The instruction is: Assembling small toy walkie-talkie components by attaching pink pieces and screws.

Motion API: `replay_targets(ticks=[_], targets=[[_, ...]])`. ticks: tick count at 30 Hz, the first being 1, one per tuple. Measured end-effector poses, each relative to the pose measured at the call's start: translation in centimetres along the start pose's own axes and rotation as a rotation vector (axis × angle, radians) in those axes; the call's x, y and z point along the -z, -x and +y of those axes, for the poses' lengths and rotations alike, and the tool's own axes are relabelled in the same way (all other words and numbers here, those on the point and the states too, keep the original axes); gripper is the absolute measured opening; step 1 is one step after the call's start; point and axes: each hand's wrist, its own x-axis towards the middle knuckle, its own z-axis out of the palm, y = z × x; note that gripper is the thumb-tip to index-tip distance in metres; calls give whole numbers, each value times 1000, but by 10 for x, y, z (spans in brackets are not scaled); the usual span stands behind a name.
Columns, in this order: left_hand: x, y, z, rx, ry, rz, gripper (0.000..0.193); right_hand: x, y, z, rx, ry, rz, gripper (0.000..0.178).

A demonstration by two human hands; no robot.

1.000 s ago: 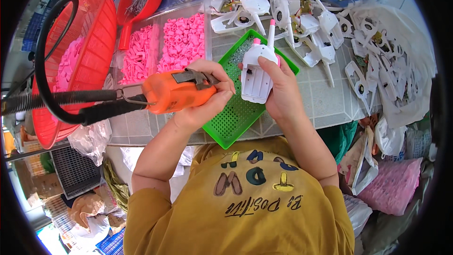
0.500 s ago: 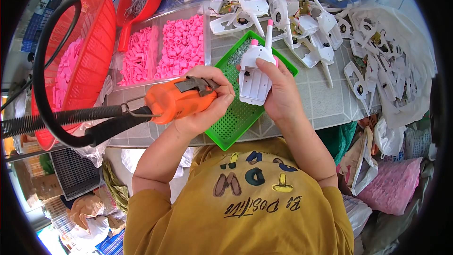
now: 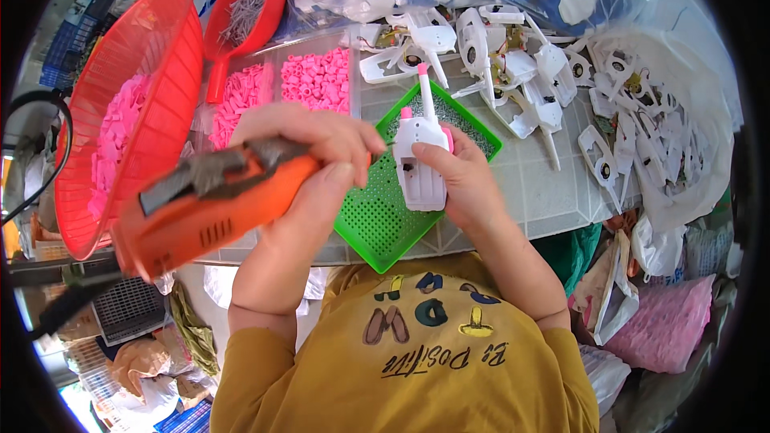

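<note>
Ur L hand (image 3: 309,148) has fingers clamped on the driver (image 3: 216,204); R hand (image 3: 469,180) pinches the handset (image 3: 417,135), thumb on top, over the tray (image 3: 375,220), approx 2 o'clock of driver; prob light, stiff, bit slick; imo grip lower sides, avoid antenna (image 3: 427,98) at 12.
</note>
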Motion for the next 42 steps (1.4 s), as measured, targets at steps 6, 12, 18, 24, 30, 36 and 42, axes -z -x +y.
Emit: replay_targets(ticks=[6, 12, 18, 24, 30, 36, 42], targets=[[1, -14, -17, 26, 134, -43, 17, -4, 0, 0, 7, 26, 38, 47], [-5, -16, -24, 36, 158, 30, 16, -2, -1, -1, -7, 34, 21, 45], [-3, -18, -24, -18, 176, -23, 14, -3, -1, -2, -25, 37, 19, 43], [-3, -15, -34, 34, 165, -22, 11, -3, 0, -3, -41, 46, 7, 41], [-2, -15, -44, 55, 232, -133, 9, -2, 1, -2, -19, 46, -3, 41], [-8, -10, -48, 18, 111, -140, 25, -3, 0, 2, 13, 30, -5, 43], [-5, -2, -22, 40, 159, -14, 18, -3, 0, 6, 148, 92, 120, 45]])
